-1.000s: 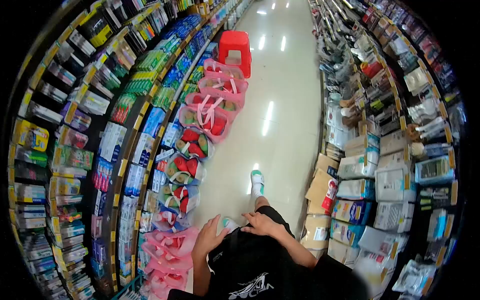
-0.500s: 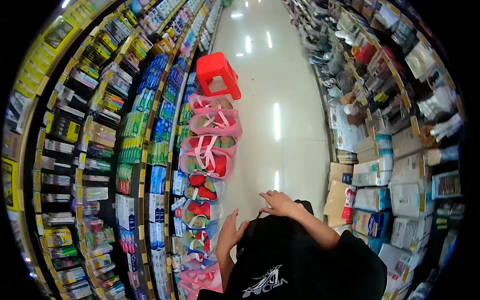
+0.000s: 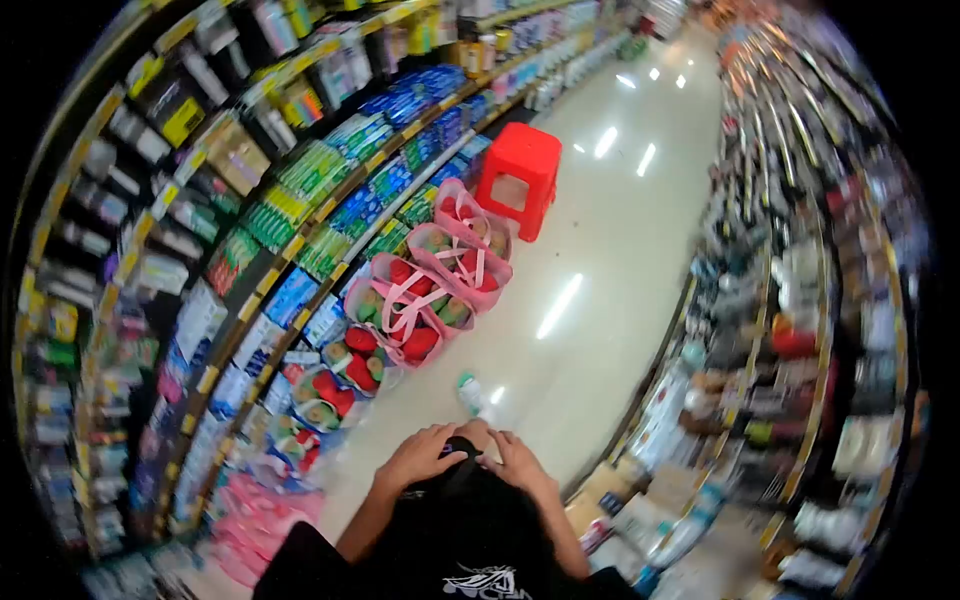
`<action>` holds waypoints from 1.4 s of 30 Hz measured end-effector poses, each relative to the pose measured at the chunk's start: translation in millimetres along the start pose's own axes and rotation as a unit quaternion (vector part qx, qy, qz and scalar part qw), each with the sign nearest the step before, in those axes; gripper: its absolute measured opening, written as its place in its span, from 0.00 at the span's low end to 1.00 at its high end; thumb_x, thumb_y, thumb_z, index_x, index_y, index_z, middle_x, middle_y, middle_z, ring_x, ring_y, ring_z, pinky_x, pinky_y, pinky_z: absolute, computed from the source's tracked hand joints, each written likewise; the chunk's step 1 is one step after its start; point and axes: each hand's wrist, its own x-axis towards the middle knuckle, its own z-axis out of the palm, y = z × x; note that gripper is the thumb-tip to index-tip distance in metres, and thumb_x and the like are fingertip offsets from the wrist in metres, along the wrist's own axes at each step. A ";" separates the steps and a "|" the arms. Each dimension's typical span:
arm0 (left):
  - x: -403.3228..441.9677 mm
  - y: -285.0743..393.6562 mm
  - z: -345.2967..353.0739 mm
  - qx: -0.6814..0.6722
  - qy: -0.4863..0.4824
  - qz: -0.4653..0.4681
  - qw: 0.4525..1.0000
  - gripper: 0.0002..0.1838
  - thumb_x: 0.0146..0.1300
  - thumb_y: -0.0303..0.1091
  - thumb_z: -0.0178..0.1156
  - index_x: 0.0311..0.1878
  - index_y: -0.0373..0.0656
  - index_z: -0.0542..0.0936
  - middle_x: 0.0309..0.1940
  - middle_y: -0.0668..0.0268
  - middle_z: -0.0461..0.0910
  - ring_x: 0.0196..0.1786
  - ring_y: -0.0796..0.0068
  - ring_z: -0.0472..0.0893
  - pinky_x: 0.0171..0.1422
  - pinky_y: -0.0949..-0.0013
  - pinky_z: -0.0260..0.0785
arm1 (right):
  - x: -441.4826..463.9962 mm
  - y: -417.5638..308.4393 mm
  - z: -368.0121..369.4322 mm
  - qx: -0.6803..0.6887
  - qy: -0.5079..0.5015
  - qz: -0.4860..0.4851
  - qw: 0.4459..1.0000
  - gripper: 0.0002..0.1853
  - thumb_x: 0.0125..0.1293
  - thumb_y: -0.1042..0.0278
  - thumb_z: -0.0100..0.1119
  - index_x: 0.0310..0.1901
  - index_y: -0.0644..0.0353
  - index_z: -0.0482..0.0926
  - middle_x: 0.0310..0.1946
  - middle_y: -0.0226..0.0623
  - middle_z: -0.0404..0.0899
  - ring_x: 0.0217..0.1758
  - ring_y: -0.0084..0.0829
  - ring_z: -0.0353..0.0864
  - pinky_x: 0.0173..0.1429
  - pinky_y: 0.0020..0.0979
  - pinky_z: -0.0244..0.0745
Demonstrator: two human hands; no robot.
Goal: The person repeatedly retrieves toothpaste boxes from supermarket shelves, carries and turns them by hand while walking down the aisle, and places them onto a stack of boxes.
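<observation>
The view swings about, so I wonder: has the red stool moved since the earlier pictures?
No: against the left shelf, the red stool stays put, by the farthest pink bag.

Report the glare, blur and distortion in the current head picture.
Head view: white streaks of glare on the glossy floor; head view: goods on the right and pink bags at lower left smeared, while the red stool, left hand and right hand look more distinct; head view: shelf rows bowed, corners black.
</observation>
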 end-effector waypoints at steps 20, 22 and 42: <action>125.9 -16.4 -67.6 -0.071 0.157 -0.136 0.976 0.33 0.62 0.51 0.57 0.62 0.38 0.66 0.53 0.45 0.73 0.56 0.47 0.73 0.59 0.54 0.65 | 194.1 18.0 -166.9 -0.100 -0.073 -0.099 0.987 0.34 0.62 0.49 0.60 0.62 0.65 0.63 0.54 0.62 0.70 0.58 0.59 0.70 0.61 0.45 0.67; 118.2 -15.0 -76.7 -0.104 0.165 -0.171 0.966 0.33 0.62 0.52 0.57 0.63 0.38 0.65 0.54 0.45 0.72 0.56 0.46 0.72 0.60 0.54 0.65 | 212.1 4.0 -168.1 -0.113 -0.108 -0.101 0.983 0.34 0.61 0.49 0.60 0.62 0.65 0.64 0.53 0.62 0.71 0.57 0.59 0.70 0.60 0.46 0.68; 202.2 -190.1 -183.4 -0.485 0.441 -0.248 0.714 0.25 0.69 0.49 0.52 0.61 0.41 0.68 0.54 0.64 0.72 0.52 0.74 0.75 0.56 0.65 0.68 | 596.7 -59.5 -138.9 0.083 -0.175 -0.306 0.932 0.29 0.63 0.67 0.60 0.65 0.60 0.63 0.52 0.39 0.71 0.55 0.29 0.72 0.57 0.31 0.70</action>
